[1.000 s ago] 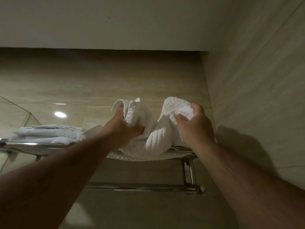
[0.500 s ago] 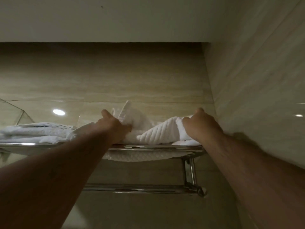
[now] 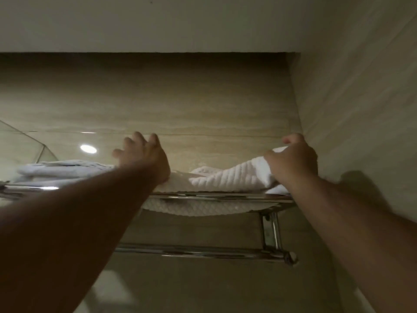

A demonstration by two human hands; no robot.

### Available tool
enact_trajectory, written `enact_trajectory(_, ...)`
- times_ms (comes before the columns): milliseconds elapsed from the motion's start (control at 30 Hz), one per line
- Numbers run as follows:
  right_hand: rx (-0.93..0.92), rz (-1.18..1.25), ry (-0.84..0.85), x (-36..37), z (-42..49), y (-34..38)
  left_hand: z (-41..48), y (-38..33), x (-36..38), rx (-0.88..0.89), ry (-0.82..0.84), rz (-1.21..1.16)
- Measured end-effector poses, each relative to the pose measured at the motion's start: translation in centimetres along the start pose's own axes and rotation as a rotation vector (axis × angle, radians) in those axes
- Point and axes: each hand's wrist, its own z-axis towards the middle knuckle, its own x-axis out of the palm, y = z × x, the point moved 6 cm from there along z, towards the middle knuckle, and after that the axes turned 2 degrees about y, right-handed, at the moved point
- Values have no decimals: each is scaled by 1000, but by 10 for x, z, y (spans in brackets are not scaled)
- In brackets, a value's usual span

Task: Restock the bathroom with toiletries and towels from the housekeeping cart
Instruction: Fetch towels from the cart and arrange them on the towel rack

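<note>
A white ribbed towel [image 3: 228,178] lies spread on the chrome wall rack [image 3: 214,196] above me, its waffle-textured edge sagging below the front rail. My right hand [image 3: 293,159] grips the towel's right end, close to the side wall. My left hand [image 3: 142,154] is lifted off the towel's left end, its fingers spread and holding nothing. Folded white towels [image 3: 61,171] are stacked on the left part of the rack.
A lower chrome bar [image 3: 198,253] runs under the shelf, joined by a bracket [image 3: 272,231] at the right. Beige tiled walls close in behind and to the right [image 3: 361,109]. A glass panel edge [image 3: 27,136] shows at far left.
The towel was lowered from a bunched hold onto the rack and flattened out. My left hand let go and opened; my right hand moved right with the towel's end.
</note>
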Motion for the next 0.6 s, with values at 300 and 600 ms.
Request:
enact_trajectory(300, -163, -411, -34, 21, -24, 15, -54, -62, 10, 631, 309, -388)
enact_trajectory(600, -301, -849, -286, 5, -47, 29, -38, -40, 22, 569, 340, -202)
